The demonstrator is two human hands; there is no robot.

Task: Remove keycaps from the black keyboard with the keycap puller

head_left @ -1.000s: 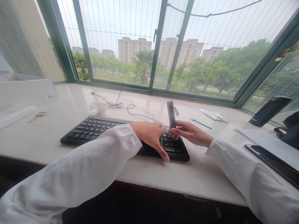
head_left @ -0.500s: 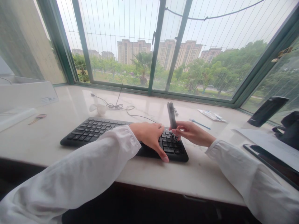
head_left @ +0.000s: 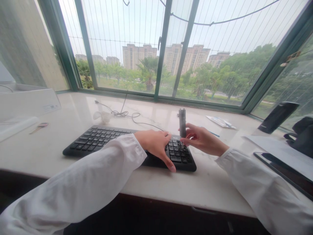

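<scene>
Keyboard (head_left: 100,138), black, full-width; lies on the pale, glossy surface (head_left: 207,186), its right end nearer the viewer than its left; left hand (head_left: 155,145), released, gripping nothing, rests palm down across the keyboard right of its middle, thumb spread toward the near edge; right hand (head_left: 199,138), fingers closed on a dark tool (head_left: 182,122), held upright above the keyboard's right-hand keys; thin wire loops (head_left: 181,145) at the tool's lower end, over those keys; whether they touch the keys, cannot tell.

Far side: thin dark cable (head_left: 121,113), loosely coiled, one length running right toward the keyboard's far edge; crumpled translucent piece (head_left: 102,117), just beside the coil, contents unclear.

Left: key (head_left: 39,128) with a dark reddish head, lying flat; white box (head_left: 26,99) with a small printed label, farther off; long white item (head_left: 17,125) in front of it.

Right: flat clear-and-white packet (head_left: 221,122); blue stick (head_left: 213,133), partly hidden by the right hand; black slab (head_left: 278,117), leaning; white sheet (head_left: 281,150), overlapping a flat black device (head_left: 274,164); dark bulky item (head_left: 303,137), at the edge of view.

Beyond: green-framed window (head_left: 158,70), trees and tall buildings outside.
</scene>
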